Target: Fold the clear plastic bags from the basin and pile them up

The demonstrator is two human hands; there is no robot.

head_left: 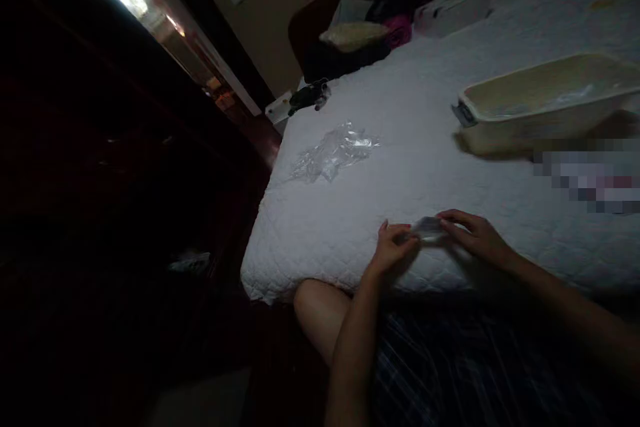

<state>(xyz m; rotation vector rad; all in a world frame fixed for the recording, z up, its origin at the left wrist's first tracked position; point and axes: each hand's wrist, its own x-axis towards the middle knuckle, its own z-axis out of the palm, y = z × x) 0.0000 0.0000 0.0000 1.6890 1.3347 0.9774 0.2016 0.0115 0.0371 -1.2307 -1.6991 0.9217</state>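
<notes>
Between my two hands is a small greyish, slightly shiny packet [428, 229], too dim and blurred to name more exactly. The fingers of my left hand [393, 248] pinch its left end. At its right end, my right hand [470, 233] grips it between thumb and fingers. Both hands are just above the near edge of a white quilted bed [320, 227]. Crumpled clear plastic wrap [336, 152] lies on the quilt, beyond my left hand and to its left.
A long cream-coloured bin [540, 127] rests on the bed at the right, beside a pixelated patch. Pillows [354, 36], dark cloth and a white bag [453, 12] lie near the headboard [305, 30]. A lit doorway [175, 33] opens at the upper left.
</notes>
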